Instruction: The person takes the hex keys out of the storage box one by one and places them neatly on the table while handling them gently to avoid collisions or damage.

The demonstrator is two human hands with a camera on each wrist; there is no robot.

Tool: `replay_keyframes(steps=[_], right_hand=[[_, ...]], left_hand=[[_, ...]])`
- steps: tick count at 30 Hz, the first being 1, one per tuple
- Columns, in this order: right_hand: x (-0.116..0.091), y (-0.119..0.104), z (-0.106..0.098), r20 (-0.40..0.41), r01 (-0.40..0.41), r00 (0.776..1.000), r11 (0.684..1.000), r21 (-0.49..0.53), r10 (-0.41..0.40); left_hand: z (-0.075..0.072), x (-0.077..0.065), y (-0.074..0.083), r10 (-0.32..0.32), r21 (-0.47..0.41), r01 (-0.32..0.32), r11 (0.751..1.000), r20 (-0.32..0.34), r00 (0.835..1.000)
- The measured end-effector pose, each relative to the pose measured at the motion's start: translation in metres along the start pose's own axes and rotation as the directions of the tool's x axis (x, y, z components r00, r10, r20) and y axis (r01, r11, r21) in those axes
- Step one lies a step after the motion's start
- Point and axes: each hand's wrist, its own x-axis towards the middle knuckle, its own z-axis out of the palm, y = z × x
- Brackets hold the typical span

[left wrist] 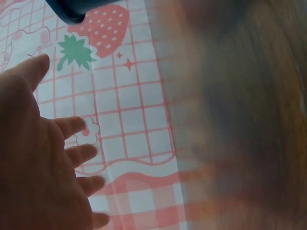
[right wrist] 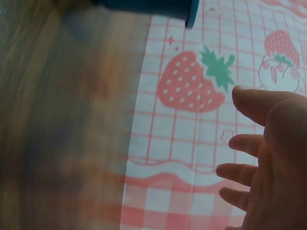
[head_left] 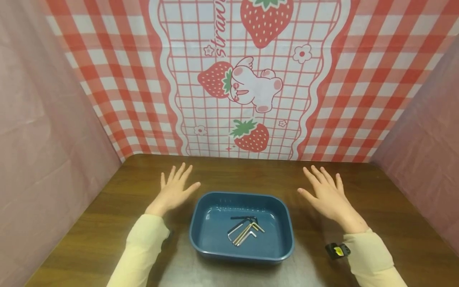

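A blue rectangular tray (head_left: 208, 250) stands on the wooden table, and several hex keys (head_left: 245, 229), some black and some silver or brass-coloured, lie in a loose pile inside it. To the tray's left my left hand (head_left: 173, 192) is spread with straight fingers, holding nothing. My right hand (head_left: 330, 197) is likewise spread on the other side, apart from the tray. In the left wrist view the left hand (left wrist: 43, 148) shows its fingers extended, with a corner of the tray (left wrist: 72, 12) above. The right wrist view has the right hand (right wrist: 268, 143) with fingers apart, and the tray's edge (right wrist: 158, 7) at the top.
The brown wooden table (head_left: 118, 207) reaches back to a red-and-white checked strawberry cloth (head_left: 229, 79) hanging upright. Pinkish curtains (head_left: 43, 119) close off both sides. A small black device with a yellow patch (head_left: 338, 250) sits at the right wrist.
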Motion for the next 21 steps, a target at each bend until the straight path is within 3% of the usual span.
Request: replay_keyframes(steps=[6, 9, 11, 13, 14, 16, 21], right_hand=[[0.004, -0.018, 0.003, -0.056, 0.081, 0.995, 0.997, -0.014, -0.081], [0.004, -0.032, 0.007, -0.089, 0.137, 0.986, 0.99, -0.024, -0.138], [0.004, -0.044, 0.011, -0.106, 0.192, 0.975, 0.981, -0.025, -0.194], [0.003, -0.058, 0.017, -0.094, 0.256, 0.961, 0.966, -0.037, -0.258], [0.002, -0.064, 0.02, -0.08, 0.292, 0.952, 0.955, -0.044, -0.295], [0.0, -0.078, 0.028, -0.027, 0.356, 0.934, 0.933, -0.051, -0.357], [-0.007, -0.097, 0.048, 0.161, 0.463, 0.879, 0.885, -0.058, -0.449]], left_hand=[[0.0, -0.005, 0.007, -0.029, -0.178, 0.036, 0.983, 0.04, 0.999], [0.002, -0.009, 0.014, -0.047, -0.319, 0.066, 0.945, 0.067, 0.997], [0.004, -0.012, 0.021, -0.058, -0.416, 0.093, 0.905, 0.096, 0.994], [0.009, -0.014, 0.027, -0.068, -0.475, 0.12, 0.872, 0.126, 0.99], [0.011, -0.015, 0.03, -0.063, -0.482, 0.12, 0.868, 0.133, 0.989], [0.017, -0.017, 0.035, -0.056, -0.479, 0.122, 0.869, 0.15, 0.987], [0.029, -0.019, 0.039, -0.024, -0.375, 0.079, 0.924, 0.149, 0.989]])
